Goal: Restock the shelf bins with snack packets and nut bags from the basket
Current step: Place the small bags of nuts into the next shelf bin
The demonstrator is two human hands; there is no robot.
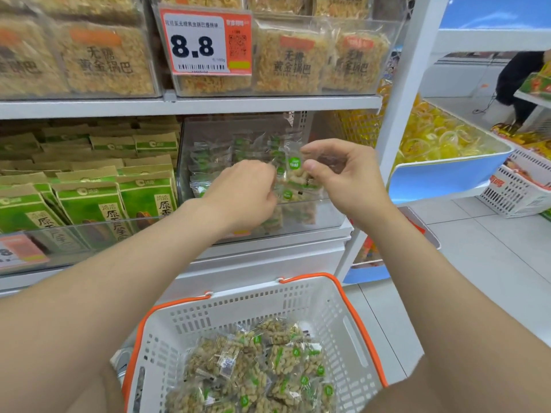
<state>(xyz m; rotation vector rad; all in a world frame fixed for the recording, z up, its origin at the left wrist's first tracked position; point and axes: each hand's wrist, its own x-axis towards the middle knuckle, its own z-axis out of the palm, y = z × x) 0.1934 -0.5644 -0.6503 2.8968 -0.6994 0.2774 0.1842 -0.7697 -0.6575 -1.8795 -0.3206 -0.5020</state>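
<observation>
Just above the clear bin (325, 213), right hand (343, 177) pinches a nut packet (294, 164) between thumb and fingers (316, 149), long axis near upright — the drop, likely, straight below; left hand (244, 189) curls beside it, hold hidden — basket (268, 302) beneath.

Head view, facing forward and down, close to shelf bin (259, 174), basket (337, 308)

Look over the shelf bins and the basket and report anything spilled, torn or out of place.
Nothing stands out. The nut packets in the basket and the clear bin lie in loose heaps, none visibly torn or spilled. The right hand pinches one packet at the bin.
</observation>
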